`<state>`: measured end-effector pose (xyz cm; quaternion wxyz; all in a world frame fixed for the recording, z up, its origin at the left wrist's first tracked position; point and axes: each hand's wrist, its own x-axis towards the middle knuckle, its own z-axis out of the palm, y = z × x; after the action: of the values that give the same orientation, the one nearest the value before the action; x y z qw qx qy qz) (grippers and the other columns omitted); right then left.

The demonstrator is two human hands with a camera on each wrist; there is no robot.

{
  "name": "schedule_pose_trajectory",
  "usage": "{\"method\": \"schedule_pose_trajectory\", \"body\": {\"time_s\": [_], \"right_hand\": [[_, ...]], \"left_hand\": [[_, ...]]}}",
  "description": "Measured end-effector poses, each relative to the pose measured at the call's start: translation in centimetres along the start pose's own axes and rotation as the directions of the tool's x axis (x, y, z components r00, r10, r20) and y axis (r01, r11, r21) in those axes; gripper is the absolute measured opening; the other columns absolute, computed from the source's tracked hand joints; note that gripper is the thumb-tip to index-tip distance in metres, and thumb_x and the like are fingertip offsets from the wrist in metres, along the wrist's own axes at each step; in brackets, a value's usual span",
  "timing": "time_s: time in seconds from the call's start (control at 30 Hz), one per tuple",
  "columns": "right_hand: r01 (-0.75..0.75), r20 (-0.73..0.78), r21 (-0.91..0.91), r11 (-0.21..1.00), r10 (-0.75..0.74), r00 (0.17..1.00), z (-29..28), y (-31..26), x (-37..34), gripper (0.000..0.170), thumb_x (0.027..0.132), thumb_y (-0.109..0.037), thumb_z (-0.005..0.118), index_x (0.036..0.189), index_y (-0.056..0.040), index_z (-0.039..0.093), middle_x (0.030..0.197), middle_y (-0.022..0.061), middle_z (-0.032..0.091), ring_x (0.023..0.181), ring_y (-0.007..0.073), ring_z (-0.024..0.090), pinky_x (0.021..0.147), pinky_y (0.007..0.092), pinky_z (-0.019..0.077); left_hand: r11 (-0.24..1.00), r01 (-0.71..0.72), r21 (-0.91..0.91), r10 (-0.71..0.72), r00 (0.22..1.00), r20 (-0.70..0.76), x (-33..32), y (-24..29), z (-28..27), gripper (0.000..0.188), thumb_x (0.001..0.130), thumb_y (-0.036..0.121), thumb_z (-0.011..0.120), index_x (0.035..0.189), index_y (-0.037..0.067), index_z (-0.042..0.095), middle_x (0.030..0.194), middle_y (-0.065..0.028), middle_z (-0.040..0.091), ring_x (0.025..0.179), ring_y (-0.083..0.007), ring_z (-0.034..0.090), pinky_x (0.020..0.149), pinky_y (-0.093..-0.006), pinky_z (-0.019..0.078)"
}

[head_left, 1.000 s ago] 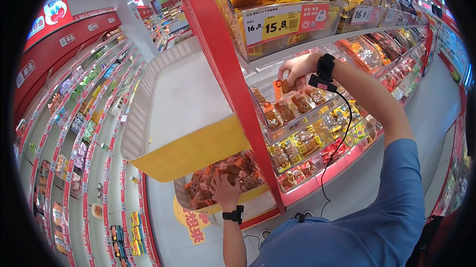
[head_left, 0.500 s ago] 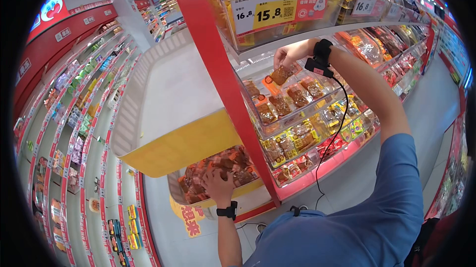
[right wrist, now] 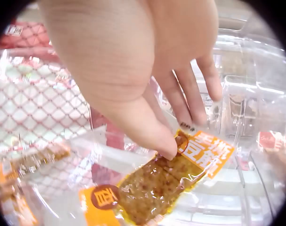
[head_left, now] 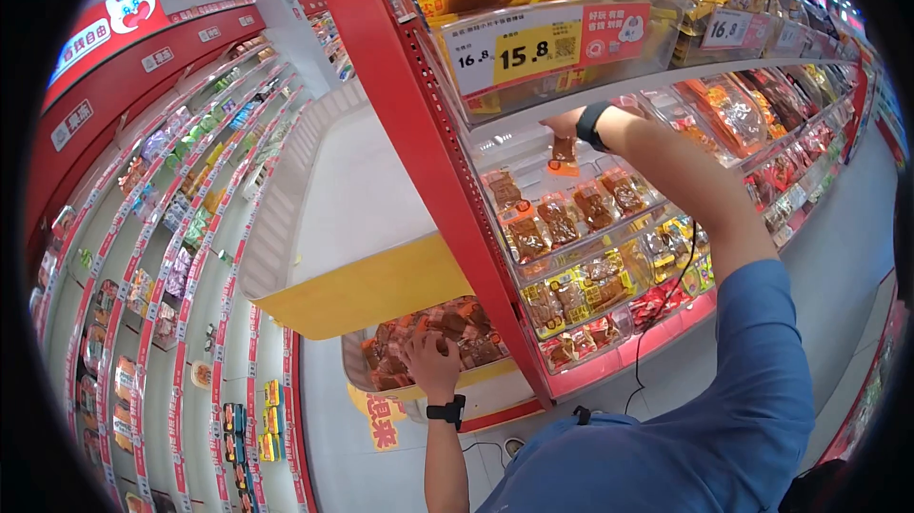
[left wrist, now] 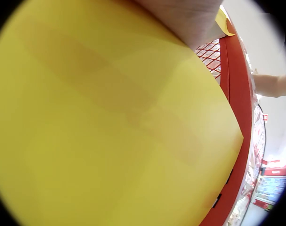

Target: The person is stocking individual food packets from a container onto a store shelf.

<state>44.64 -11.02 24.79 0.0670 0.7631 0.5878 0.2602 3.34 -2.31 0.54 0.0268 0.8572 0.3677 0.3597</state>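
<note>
In the right wrist view my right hand (right wrist: pixel 133 70) pinches a clear snack packet (right wrist: pixel 154 188) with brown food inside and orange printed labels. Its thumb presses on the packet's face while the other fingers reach behind. The head view shows this packet hanging below the right hand (head_left: pixel 564 123), over a clear tray (head_left: pixel 595 248) with rows of similar packets. My left hand (head_left: pixel 434 365) rests on a heap of brown packets (head_left: pixel 476 346) in a lower bin, fingers spread over them. A yellow panel (left wrist: pixel 110 117) fills most of the left wrist view and hides the left fingers.
A red upright post (head_left: pixel 419 132) stands between the bin and the shelves. Above the right hand juts a shelf edge with a price card (head_left: pixel 522 54). A pale tray with a yellow front (head_left: pixel 367 289) overhangs the lower bin. A cable (head_left: pixel 640 361) hangs before the shelves.
The right hand has turned and moved back under the upper shelf, and its packet now hangs downward. The left hand stays on the heap. The head view has shifted slightly.
</note>
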Motion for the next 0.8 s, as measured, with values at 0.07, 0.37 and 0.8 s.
{"method": "schedule_pose_trajectory", "body": {"time_s": [0.07, 0.37, 0.8], "right_hand": [[0.091, -0.075, 0.046, 0.995, -0.088, 0.993, 1.0, -1.3, 1.0, 0.024, 0.074, -0.012, 0.057, 0.096, -0.0019, 0.06, 0.091, 0.0173, 0.063, 0.088, 0.0298, 0.062, 0.073, 0.0369, 0.0487], [0.176, 0.183, 0.541, 0.823, -0.32, 0.93, -0.7, -6.3, 1.8, 0.094, 0.059, -0.052, 0.078, 0.129, -0.0042, 0.037, 0.115, 0.0249, 0.054, 0.106, 0.0371, 0.053, 0.089, 0.0401, 0.0431], [-0.053, 0.244, 0.754, 0.654, -0.206, 0.948, 2.3, -5.8, 3.4, 0.052, 0.06, -0.033, 0.081, 0.091, 0.0031, 0.06, 0.086, 0.0142, 0.065, 0.082, 0.0275, 0.062, 0.071, 0.0356, 0.0477]], "left_hand": [[1.0, -0.019, 0.01, 0.019, 0.999, -0.05, -0.1, -0.2, 0.2, 0.013, 0.073, 0.02, 0.062, 0.08, 0.009, 0.062, 0.093, -0.0068, 0.056, 0.097, -0.0289, 0.049, 0.093, -0.0453, 0.0337], [0.999, 0.003, 0.034, -0.001, 0.997, -0.073, 0.1, 0.1, 0.2, 0.011, 0.071, 0.017, 0.062, 0.079, 0.01, 0.062, 0.086, -0.0074, 0.054, 0.092, -0.0286, 0.049, 0.089, -0.0437, 0.0367], [0.999, 0.034, 0.01, -0.034, 0.999, 0.008, 0.0, -0.3, 0.7, 0.012, 0.073, 0.018, 0.06, 0.08, 0.009, 0.063, 0.089, -0.0075, 0.056, 0.094, -0.0279, 0.05, 0.09, -0.0458, 0.0368]]}}
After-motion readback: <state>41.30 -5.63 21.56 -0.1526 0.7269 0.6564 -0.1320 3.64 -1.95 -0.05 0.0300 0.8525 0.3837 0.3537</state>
